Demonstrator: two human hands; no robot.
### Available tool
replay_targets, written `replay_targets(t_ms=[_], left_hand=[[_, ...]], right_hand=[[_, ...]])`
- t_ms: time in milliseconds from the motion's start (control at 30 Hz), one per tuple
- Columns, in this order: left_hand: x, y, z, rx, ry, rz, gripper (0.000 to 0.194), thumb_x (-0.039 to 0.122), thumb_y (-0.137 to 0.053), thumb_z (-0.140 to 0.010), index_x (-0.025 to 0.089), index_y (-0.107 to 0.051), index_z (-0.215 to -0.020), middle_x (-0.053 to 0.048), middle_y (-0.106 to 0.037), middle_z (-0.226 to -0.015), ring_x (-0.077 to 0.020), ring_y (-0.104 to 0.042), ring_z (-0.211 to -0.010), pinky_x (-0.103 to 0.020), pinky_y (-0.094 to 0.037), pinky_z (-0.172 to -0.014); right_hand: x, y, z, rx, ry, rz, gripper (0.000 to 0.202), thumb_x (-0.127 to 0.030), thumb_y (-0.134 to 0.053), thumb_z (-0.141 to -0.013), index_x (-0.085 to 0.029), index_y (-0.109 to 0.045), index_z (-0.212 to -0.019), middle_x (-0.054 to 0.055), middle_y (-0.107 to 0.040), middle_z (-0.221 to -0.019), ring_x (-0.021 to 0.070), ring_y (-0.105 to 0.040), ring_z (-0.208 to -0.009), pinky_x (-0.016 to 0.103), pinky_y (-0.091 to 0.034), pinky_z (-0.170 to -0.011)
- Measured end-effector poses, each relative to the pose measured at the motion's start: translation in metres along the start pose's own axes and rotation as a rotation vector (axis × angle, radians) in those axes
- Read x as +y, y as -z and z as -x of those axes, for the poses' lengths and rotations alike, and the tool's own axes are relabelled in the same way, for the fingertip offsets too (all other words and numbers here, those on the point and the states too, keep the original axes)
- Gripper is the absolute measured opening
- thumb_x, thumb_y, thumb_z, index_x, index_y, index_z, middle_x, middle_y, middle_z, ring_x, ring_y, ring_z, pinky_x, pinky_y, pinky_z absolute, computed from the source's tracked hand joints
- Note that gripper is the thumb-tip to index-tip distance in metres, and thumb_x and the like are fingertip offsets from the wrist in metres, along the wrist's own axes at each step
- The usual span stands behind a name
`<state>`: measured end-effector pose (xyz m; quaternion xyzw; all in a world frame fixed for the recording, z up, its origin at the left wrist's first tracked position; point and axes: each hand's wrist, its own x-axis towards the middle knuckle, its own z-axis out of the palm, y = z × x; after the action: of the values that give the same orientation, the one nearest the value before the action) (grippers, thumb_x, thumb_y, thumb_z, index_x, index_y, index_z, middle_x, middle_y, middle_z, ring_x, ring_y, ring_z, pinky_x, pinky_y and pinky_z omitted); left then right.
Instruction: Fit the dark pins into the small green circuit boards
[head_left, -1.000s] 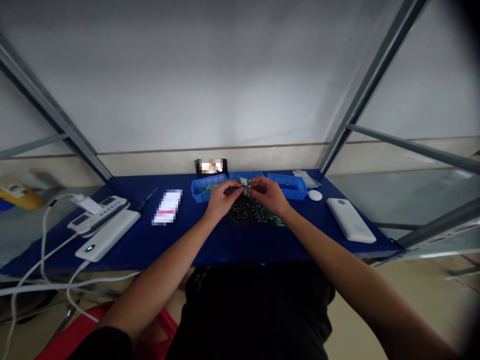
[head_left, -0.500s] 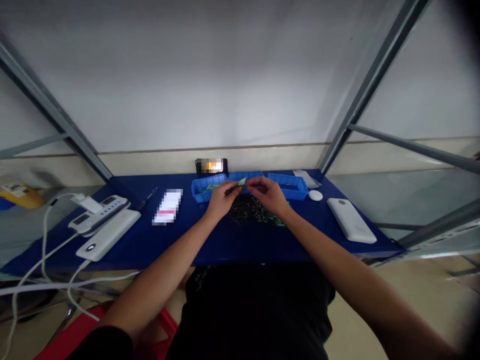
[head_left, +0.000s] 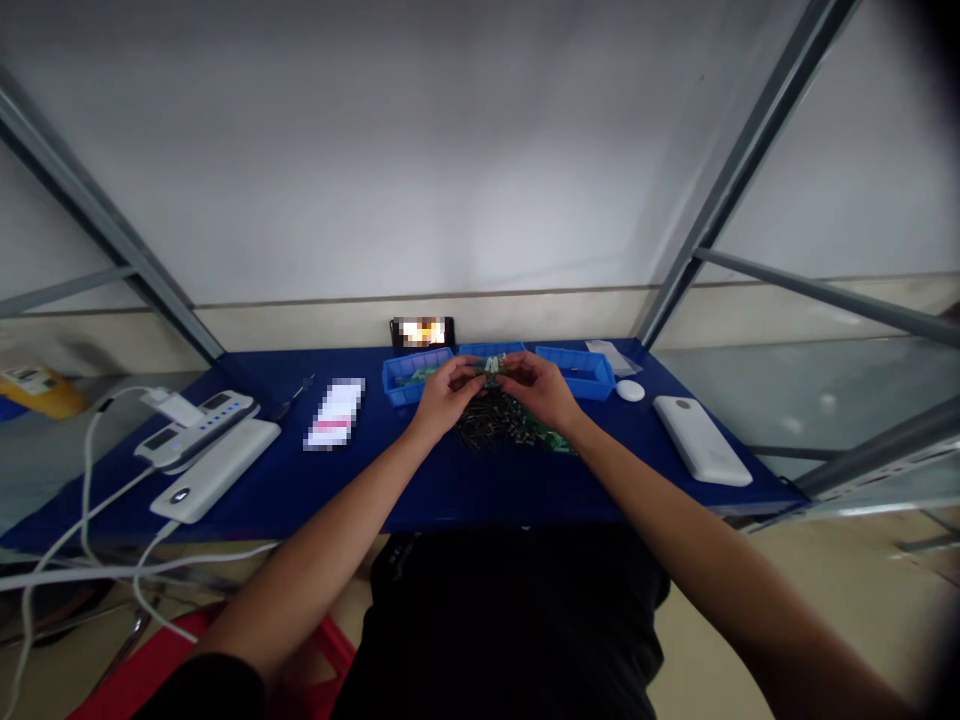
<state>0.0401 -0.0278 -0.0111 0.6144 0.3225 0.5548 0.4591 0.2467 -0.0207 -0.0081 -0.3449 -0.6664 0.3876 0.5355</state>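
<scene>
Between both hands is a small green-and-white piece (head_left: 493, 364), its details too small to make out. My left hand (head_left: 445, 396) pinches its left side, and my right hand (head_left: 541, 390) has fingers closed on its right side. Below the hands lies a pile of small dark parts (head_left: 487, 420) on the blue table (head_left: 450, 490). Green pieces (head_left: 553, 440) lie beside the pile, partly under my right hand. Behind the hands stand a left blue bin (head_left: 397, 385) with green pieces inside, a middle blue bin (head_left: 487, 350), partly hidden, and a right blue bin (head_left: 592, 372).
A lit phone (head_left: 335, 413) and a tool (head_left: 292, 397) lie left. Further left are a power strip (head_left: 196, 430), white power bank (head_left: 217, 470) and cables. At right are a round white object (head_left: 630, 391) and another white power bank (head_left: 701, 440). A dark phone (head_left: 423, 332) stands behind.
My right hand has closed in on the small piece, which both hands now hold. The piece has turned from a tilted position to face more toward the camera.
</scene>
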Motion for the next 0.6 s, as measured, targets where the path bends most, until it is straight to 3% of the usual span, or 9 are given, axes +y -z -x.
replay_targets(t_ms=[367,467,600], left_hand=[[-0.0059,0.0038,-0.0014,0.002,-0.071,-0.133,0.021,0.035,-0.079,-0.089,0.021,-0.073,-0.103,-0.007,-0.076,-0.101,-0.0223,-0.073,-0.09,-0.043,-0.062,-0.089],[-0.0056,0.0061,-0.0023,0.004,-0.125,-0.218,0.015,0.031,-0.078,-0.09,0.023,-0.076,-0.102,-0.008,-0.077,-0.108,-0.0248,-0.073,-0.102,-0.047,-0.057,-0.101],[-0.0045,0.0088,-0.0024,0.004,-0.226,-0.3,0.011,0.021,-0.073,-0.09,0.026,-0.08,-0.097,-0.008,-0.074,-0.125,-0.0261,-0.068,-0.122,-0.051,-0.048,-0.114]], right_hand=[[-0.0023,0.0003,0.0008,0.008,0.043,0.046,0.021,-0.035,-0.079,-0.084,-0.025,-0.072,-0.101,0.004,-0.078,-0.098,0.0203,-0.073,-0.089,0.041,-0.06,-0.088],[-0.0062,0.002,0.0017,-0.003,0.069,0.095,0.015,-0.033,-0.076,-0.086,-0.025,-0.074,-0.099,0.003,-0.077,-0.098,0.02,-0.072,-0.089,0.04,-0.06,-0.087],[-0.0092,0.0054,0.002,0.005,0.166,0.144,0.012,-0.023,-0.071,-0.086,-0.027,-0.078,-0.095,0.006,-0.073,-0.115,0.0233,-0.07,-0.109,0.04,-0.058,-0.092]])
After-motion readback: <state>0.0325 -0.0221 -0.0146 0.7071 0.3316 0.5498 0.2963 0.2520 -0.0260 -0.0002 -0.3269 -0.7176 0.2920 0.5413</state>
